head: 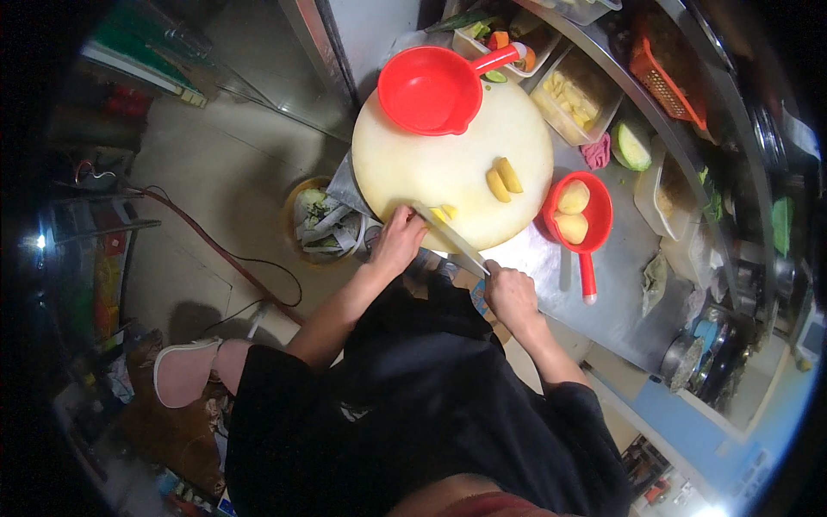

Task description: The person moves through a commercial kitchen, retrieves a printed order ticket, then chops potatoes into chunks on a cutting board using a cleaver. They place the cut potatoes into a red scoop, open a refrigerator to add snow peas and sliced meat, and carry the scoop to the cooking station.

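Note:
My right hand (510, 294) grips the handle of a kitchen knife (452, 238), its blade slanting up and left across the near edge of a round, pale cutting board (446, 168). My left hand (399, 236) is at the board's edge beside the blade's far end, fingers bent together; whether they hold anything is hidden. Small yellow cut pieces (444, 212) lie against the blade's far side. Two peeled potato wedges (504, 179) rest farther right on the board. Beside it, a red plastic dipper (609, 210) holds two peeled potatoes (572, 213).
Another red dipper (429, 90) sits on the board's far side. Behind are containers of cut vegetables (568, 103), a pink cloth (596, 152) and a cut green vegetable (630, 147) on the steel counter (549, 278). A lined bin of scraps (326, 220) stands on the floor at left.

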Motion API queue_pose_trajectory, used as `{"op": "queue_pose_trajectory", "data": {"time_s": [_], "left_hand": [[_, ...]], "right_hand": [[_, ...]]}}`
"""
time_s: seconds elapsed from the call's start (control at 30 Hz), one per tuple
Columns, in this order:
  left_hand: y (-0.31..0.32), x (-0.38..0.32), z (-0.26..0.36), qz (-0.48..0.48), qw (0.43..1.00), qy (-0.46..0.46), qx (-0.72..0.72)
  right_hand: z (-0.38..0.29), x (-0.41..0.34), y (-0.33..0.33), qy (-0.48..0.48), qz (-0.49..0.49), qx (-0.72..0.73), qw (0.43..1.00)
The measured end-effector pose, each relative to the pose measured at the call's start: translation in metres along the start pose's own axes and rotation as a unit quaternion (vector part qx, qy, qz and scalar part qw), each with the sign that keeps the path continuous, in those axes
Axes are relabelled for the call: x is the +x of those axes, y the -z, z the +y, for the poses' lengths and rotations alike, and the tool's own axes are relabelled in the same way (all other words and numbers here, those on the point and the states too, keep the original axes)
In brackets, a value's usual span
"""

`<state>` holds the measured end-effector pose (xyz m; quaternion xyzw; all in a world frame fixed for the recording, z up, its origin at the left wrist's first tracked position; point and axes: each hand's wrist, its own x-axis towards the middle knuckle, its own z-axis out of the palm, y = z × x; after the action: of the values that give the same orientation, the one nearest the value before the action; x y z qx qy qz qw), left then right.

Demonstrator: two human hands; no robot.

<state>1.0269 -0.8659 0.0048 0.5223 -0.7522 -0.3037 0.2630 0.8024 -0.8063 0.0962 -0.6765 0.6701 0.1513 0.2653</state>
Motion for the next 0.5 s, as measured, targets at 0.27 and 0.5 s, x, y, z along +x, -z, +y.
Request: {"op": "queue_pose_trajectory", "data": {"time_s": [0.27, 0.5], "left_hand": [[-0.007, -0.0064, 0.008, 0.095, 0.993, 0.023, -0.06], [-0.0087, -0.0109, 0.0012, 0.136, 0.99, 0.002, -0.027]], "right_hand": [[-0.0101, -0.0019, 0.0081, 0.028, 0.032, 0.041, 0.998], [-0.0101, 0.0021, 0.0032, 0.05, 0.075, 0.051, 0.995]]}}
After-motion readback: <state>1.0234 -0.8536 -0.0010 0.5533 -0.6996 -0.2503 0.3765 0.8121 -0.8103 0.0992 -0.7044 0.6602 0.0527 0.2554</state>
